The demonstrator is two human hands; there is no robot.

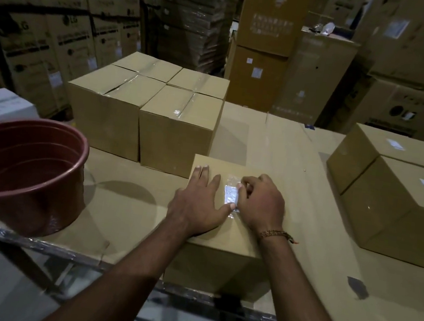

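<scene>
Label (230, 194) pinched by fingers (245, 189) of right hand (262, 207), left hand (199, 204) flat on box (221, 165), bucket (23, 170) beside, cartons (143, 102) behind.

We've got a plain brown cardboard box (232, 241), closed, upright, nearest us; a small white printed label (229, 195) lies flat and glossy, mid-top.

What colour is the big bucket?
The bucket is reddish-brown, clearest in the head view.

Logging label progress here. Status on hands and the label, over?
Left hand flat on box, thumb at label. Right hand fingers pinch label's right edge. Nothing blocking; red bucket off left.
</scene>
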